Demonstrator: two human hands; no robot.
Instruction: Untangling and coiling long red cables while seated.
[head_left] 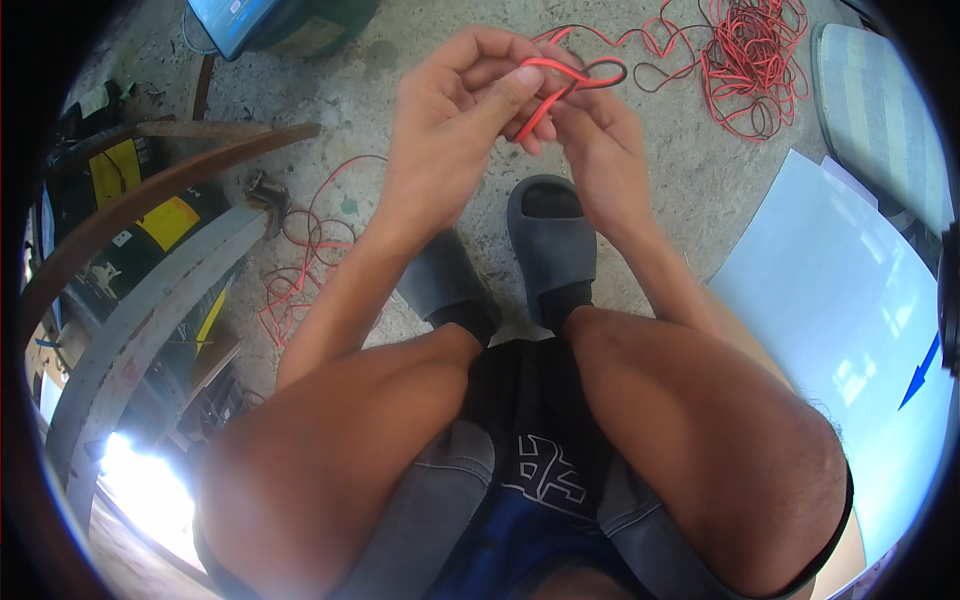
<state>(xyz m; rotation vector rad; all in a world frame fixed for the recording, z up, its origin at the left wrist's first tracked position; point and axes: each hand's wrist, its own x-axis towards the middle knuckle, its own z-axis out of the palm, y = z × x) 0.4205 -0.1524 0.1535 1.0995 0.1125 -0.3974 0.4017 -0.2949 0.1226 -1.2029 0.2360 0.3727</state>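
Both hands are raised close together at the upper middle, over the concrete floor. A red-and-black twin wire (550,100) is looped between them, one loop sticking out to the right. My left hand (470,100) pinches the wire between thumb and fingers. My right hand (600,130) closes on the same wire just below the loop, its fingertips partly hidden. From the hands the wire runs off to a tangled wire pile (755,65) on the floor at the upper right. More loose wire (300,255) lies in curls left of my left forearm.
A grey metal beam (150,310) and a curved rusty bar (170,185) stand at the left, beside a black-and-yellow case (170,222). A teal container (310,30) is at the top. At the right lie a glossy pale-blue sheet (830,300) and a striped cushion (880,110).
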